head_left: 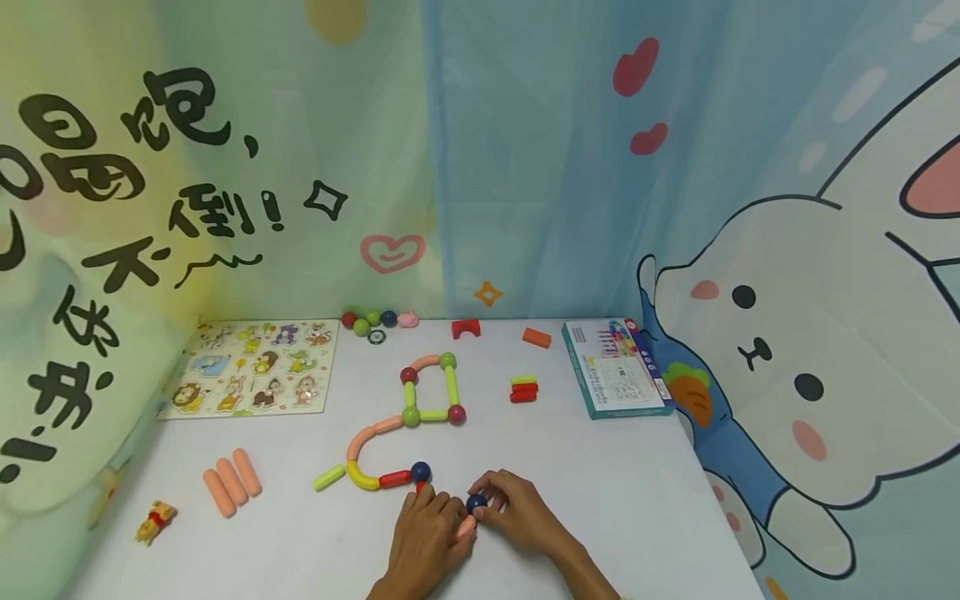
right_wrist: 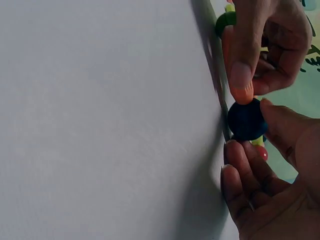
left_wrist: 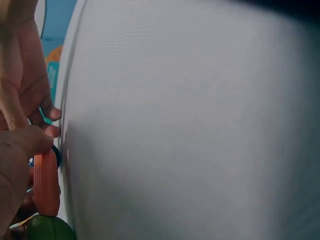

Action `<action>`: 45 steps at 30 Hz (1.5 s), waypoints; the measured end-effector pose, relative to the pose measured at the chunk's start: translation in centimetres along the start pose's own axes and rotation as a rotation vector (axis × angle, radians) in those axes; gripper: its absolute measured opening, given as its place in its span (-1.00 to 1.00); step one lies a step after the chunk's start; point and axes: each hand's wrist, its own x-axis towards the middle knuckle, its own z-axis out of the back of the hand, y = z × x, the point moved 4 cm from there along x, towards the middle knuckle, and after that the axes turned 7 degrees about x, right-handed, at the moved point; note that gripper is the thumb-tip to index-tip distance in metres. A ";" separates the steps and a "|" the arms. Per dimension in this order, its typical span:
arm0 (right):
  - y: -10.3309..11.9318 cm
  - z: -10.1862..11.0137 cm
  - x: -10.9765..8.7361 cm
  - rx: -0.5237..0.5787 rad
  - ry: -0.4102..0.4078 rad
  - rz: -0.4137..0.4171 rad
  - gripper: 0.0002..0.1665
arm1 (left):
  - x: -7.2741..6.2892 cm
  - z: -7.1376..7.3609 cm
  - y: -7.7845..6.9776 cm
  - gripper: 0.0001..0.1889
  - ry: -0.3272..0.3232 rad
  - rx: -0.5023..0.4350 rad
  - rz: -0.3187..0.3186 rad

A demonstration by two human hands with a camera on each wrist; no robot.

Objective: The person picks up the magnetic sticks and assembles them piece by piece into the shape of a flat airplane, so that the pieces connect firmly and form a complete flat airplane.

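My left hand (head_left: 426, 537) grips a salmon-pink rod (left_wrist: 46, 185), its thumb lying along it. A green ball (left_wrist: 47, 227) is at one end of this rod. At the other end, my right hand (head_left: 522, 514) pinches a dark blue ball (right_wrist: 247, 120) between thumb and fingers, right against the rod tip. Just beyond the left fingers, another dark blue ball (head_left: 421, 472) ends a chain of a red rod (head_left: 395, 479), a yellow curved piece (head_left: 363, 477) and pink pieces (head_left: 361, 442). Part of a red piece shows below that ball; the left hand hides the rest.
Farther back the chain joins a closed loop of rods and balls (head_left: 433, 415). Three pink rods (head_left: 231, 482) and a bear figure (head_left: 156, 522) lie at left. Behind are an animal puzzle board (head_left: 255, 367), loose balls (head_left: 362, 327), short rods (head_left: 523, 389) and a box (head_left: 618, 371) at right.
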 end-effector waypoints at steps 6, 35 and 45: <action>0.2 -0.3 -0.2 -0.004 -0.006 0.012 -0.71 | -0.1 0.1 0.1 -0.68 0.019 -0.006 0.006; -0.4 -0.6 -0.3 0.041 -0.040 -0.078 -0.68 | 1.3 6.8 15.7 -0.75 -0.171 0.003 0.473; -0.6 -0.9 -0.3 0.037 -0.050 -0.096 -0.68 | -2.1 9.0 23.4 -0.42 0.146 0.107 0.955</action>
